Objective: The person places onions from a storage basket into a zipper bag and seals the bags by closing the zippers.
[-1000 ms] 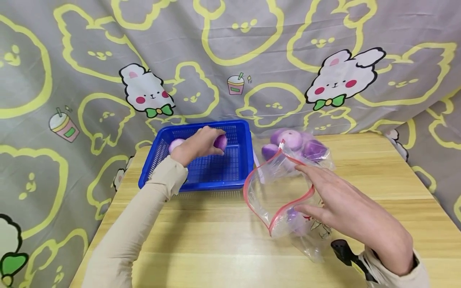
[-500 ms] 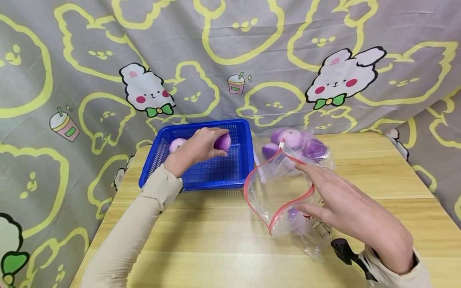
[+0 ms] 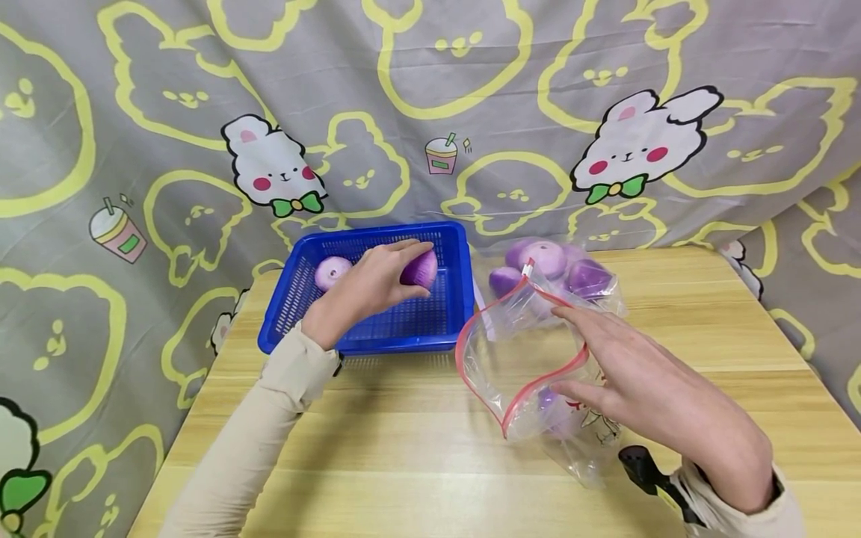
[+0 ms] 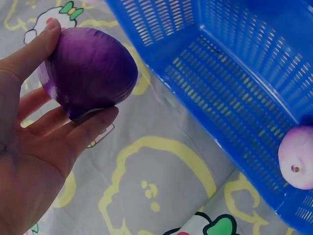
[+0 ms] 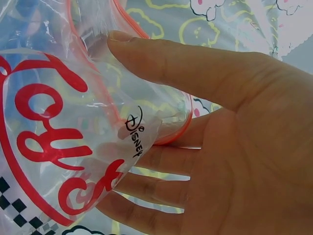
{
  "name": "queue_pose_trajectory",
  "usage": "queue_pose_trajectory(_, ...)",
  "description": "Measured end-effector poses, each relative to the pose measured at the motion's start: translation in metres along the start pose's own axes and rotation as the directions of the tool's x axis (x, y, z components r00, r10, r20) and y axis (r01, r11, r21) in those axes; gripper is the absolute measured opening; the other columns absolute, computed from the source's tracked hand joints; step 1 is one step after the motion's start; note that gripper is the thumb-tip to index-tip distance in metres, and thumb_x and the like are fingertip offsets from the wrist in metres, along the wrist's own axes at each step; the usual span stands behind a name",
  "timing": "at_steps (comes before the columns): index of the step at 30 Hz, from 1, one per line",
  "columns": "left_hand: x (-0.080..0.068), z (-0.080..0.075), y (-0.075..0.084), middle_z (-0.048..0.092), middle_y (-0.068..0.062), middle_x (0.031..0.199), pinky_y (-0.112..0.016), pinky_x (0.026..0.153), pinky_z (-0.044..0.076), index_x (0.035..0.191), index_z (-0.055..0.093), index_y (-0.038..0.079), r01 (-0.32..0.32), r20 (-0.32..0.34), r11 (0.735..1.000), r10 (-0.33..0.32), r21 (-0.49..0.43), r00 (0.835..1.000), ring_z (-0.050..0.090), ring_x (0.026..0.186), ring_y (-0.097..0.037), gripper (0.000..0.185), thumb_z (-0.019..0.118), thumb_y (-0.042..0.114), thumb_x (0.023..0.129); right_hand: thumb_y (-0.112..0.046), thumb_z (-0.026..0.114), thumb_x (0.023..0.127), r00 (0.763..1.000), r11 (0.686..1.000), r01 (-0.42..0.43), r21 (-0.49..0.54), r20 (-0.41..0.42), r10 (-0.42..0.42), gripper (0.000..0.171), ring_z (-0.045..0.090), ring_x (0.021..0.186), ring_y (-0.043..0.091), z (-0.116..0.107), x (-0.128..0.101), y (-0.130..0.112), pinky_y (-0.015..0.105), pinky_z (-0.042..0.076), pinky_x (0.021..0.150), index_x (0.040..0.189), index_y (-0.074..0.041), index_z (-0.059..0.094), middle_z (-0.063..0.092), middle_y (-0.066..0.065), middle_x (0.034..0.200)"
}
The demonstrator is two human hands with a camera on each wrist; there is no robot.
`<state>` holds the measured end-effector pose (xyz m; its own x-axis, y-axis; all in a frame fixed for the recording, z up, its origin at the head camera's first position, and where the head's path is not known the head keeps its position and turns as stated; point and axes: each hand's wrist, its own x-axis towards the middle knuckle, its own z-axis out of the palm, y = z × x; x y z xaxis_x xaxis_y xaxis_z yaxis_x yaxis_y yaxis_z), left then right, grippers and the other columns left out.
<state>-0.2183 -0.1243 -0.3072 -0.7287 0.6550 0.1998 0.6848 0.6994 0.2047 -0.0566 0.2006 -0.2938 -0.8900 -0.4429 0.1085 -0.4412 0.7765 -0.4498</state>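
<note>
My left hand (image 3: 370, 280) grips a purple onion (image 4: 93, 68) between thumb and fingers, over the blue plastic basket (image 3: 464, 299) in the head view. A second, paler onion (image 3: 332, 273) sits at the basket's left end. On the right, my right hand (image 3: 652, 381) is spread at the red-edged mouth of a clear zip bag (image 3: 484, 366), touching its side with straight thumb and fingers. Red lettering and a Disney mark show on the bag in the right wrist view. Something purple shows through the bag's lower part, under my thumb.
Behind the open bag, another clear bag with several purple onions (image 3: 543, 259) lies right of the basket. A patterned grey cloth (image 3: 498, 82) hangs along the back and sides of the wooden table (image 3: 390, 448). A black device (image 3: 642, 471) sits at my right wrist.
My left hand has shifted slightly right with the onion, uncovering more of the paler onion in the basket. My right hand and the bag have stayed put.
</note>
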Motion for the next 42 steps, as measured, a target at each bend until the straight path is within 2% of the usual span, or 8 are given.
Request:
queue_pose_trajectory(4,-0.004,0.002,0.000,0.055,-0.016,0.142,-0.043,0.101,0.049,0.142,0.053,0.004,0.014,-0.002,1.000,-0.014,-0.018,1.000,0.059,0.123,-0.031,0.069,0.080,0.032,0.085,-0.043,0.073,0.090,1.000,1.000,0.011,0.005,-0.010,-0.011,0.088,0.039,0.140,0.032,0.000,0.000,0.001,0.059,0.037,0.107,0.159,-0.021,0.023,0.039,0.006,0.155)
queue_pose_trajectory(9,-0.008,0.004,0.001,0.053,-0.016,0.144,-0.043,0.102,0.049,0.143,0.052,0.005,0.025,-0.035,0.999,-0.027,-0.040,0.999,0.057,0.126,-0.032,0.069,0.080,0.031,0.085,-0.046,0.071,0.090,0.999,1.000,0.029,0.006,-0.027,-0.029,0.086,0.039,0.139,0.032,0.000,0.000,0.002,0.058,0.037,0.107,0.159,-0.022,0.023,0.037,0.004,0.156)
queue_pose_trajectory(13,-0.012,0.002,0.004,0.051,-0.017,0.145,-0.044,0.102,0.049,0.144,0.051,0.006,0.027,-0.064,0.998,-0.031,-0.059,0.998,0.055,0.128,-0.033,0.070,0.080,0.030,0.085,-0.044,0.071,0.090,1.000,1.000,0.012,0.003,-0.015,-0.012,0.087,0.038,0.140,0.032,0.000,0.001,0.002,0.058,0.036,0.108,0.158,-0.020,0.024,0.038,0.006,0.156)
queue_pose_trajectory(21,-0.015,0.001,0.013,0.050,-0.018,0.146,-0.044,0.105,0.046,0.145,0.050,0.006,-0.024,-0.121,0.998,0.018,-0.052,0.992,0.050,0.133,-0.032,0.071,0.080,0.030,0.085,-0.044,0.072,0.090,1.000,1.000,-0.018,0.008,0.007,0.018,0.087,0.038,0.140,0.032,-0.001,0.000,0.001,0.060,0.036,0.107,0.159,-0.022,0.023,0.039,0.006,0.154)
queue_pose_trajectory(29,-0.020,0.000,0.023,0.048,-0.016,0.148,-0.044,0.108,0.042,0.147,0.048,0.008,-0.047,-0.192,0.998,0.038,-0.040,0.981,0.047,0.136,-0.030,0.072,0.078,0.034,0.086,-0.049,0.069,0.091,0.999,0.999,-0.030,0.014,0.017,0.030,0.087,0.038,0.140,0.033,-0.001,0.000,0.001,0.061,0.036,0.107,0.159,-0.023,0.022,0.039,0.006,0.155)
queue_pose_trajectory(36,-0.029,0.001,0.033,0.047,-0.014,0.149,-0.042,0.110,0.040,0.149,0.045,0.010,-0.065,-0.239,0.995,0.046,-0.073,0.970,0.045,0.138,-0.029,0.072,0.075,0.035,0.089,-0.052,0.067,0.091,0.999,0.999,-0.033,0.014,0.013,0.033,0.086,0.039,0.140,0.033,-0.001,0.000,0.001,0.061,0.036,0.107,0.158,-0.023,0.023,0.039,0.006,0.155)
queue_pose_trajectory(42,-0.036,0.002,0.042,0.047,-0.013,0.150,-0.041,0.109,0.042,0.149,0.045,0.012,-0.081,-0.269,0.991,0.048,-0.111,0.962,0.045,0.138,-0.028,0.073,0.076,0.034,0.088,-0.049,0.068,0.091,1.000,1.000,0.008,0.006,-0.023,-0.008,0.085,0.041,0.138,0.032,0.000,0.001,0.002,0.057,0.037,0.107,0.158,-0.021,0.025,0.039,0.005,0.155)
